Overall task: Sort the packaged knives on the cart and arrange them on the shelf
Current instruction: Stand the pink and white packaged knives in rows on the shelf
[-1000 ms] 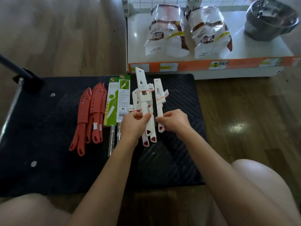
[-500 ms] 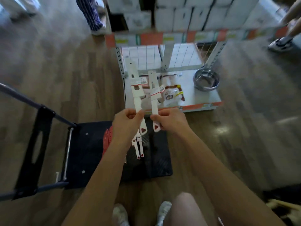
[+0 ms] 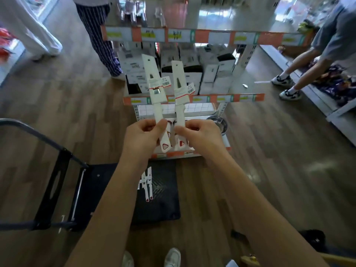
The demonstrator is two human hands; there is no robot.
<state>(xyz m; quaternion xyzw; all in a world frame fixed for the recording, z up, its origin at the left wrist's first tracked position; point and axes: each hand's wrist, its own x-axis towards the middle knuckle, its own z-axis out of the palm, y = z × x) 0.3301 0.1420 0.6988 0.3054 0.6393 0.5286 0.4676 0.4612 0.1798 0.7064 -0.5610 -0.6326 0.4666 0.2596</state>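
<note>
My left hand (image 3: 143, 136) grips the handle of a white packaged knife (image 3: 154, 87), held upright in front of the shelf unit (image 3: 192, 98). My right hand (image 3: 200, 134) grips a second white packaged knife (image 3: 180, 83) the same way, just to the right. Both blades point up, level with the middle shelf. Below my arms lies the black cart deck (image 3: 163, 199), with two more white knives (image 3: 147, 186) on it. The other knives on the cart are hidden behind my left forearm.
White boxes (image 3: 210, 72) fill the middle shelf. A metal bowl (image 3: 219, 123) sits on the bottom shelf. The cart's handle (image 3: 38, 135) rises at the left. People stand at the back left (image 3: 100, 35) and at the right (image 3: 308, 54). My shoes (image 3: 172, 257) are at the bottom.
I have stood up from a crouch over the cart. Both hands lifted a white knife each off the cart and raised them to the middle shelf's height.
</note>
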